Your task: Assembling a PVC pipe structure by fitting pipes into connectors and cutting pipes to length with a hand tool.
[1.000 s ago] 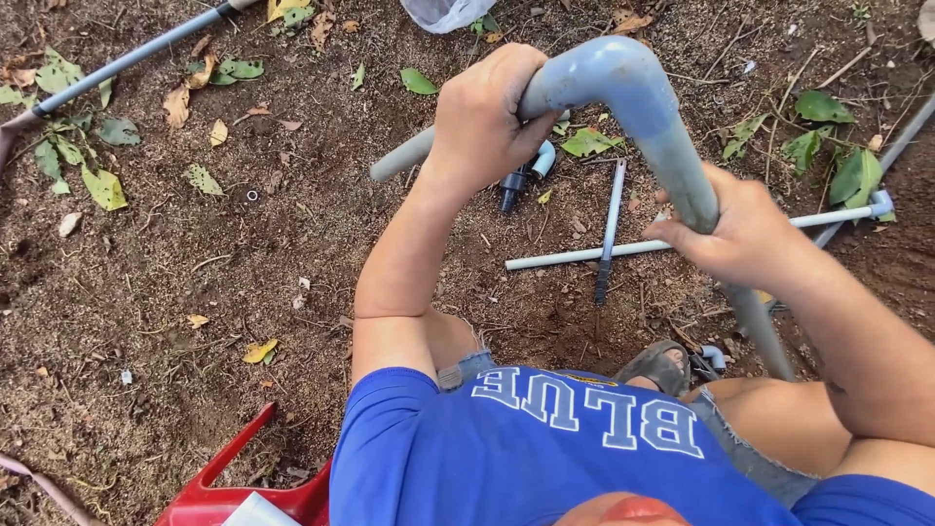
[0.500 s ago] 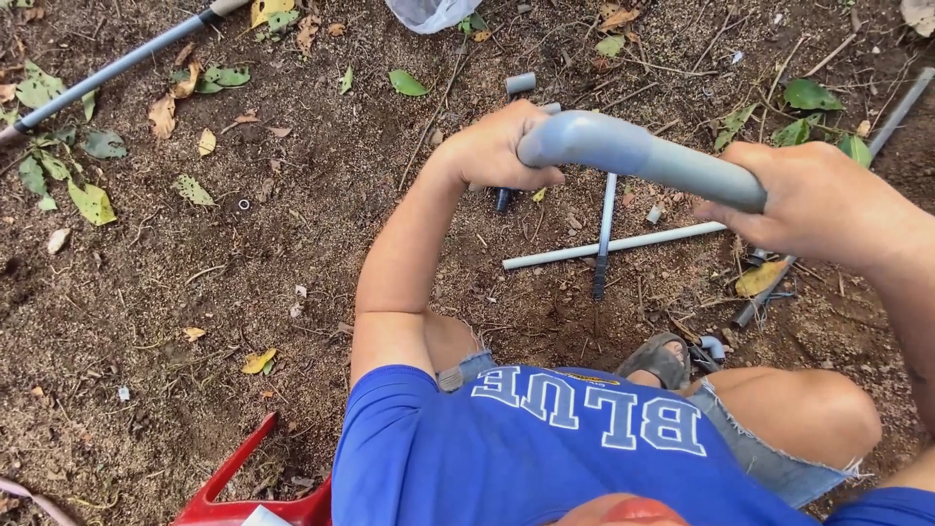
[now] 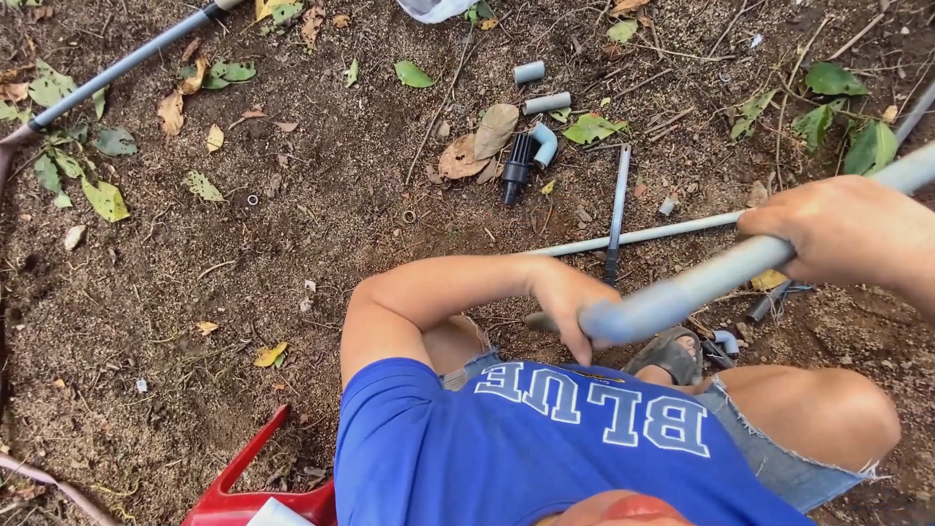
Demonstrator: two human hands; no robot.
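Observation:
I am crouched over bare soil in a blue shirt and denim shorts. My right hand (image 3: 838,229) grips a thick grey plastic pipe (image 3: 701,282) that slants down from the right edge toward my knees. My left hand (image 3: 565,297) is closed around the pipe's lower end, fingers curled over it. Beneath the pipe a thin grey tube (image 3: 633,237) lies on the ground, crossed by a dark rod (image 3: 616,209).
A black-and-grey elbow fitting (image 3: 529,156) and two short pipe stubs (image 3: 545,101) lie further out on the soil among dry and green leaves. A long grey pipe (image 3: 117,68) runs across the top left. A red plastic object (image 3: 243,487) sits bottom left. My sandal (image 3: 667,351) shows by my knee.
The grey pipe has come down from in front of me to knee height. My left hand slid from its bend to its end, and my right hand rose toward the right.

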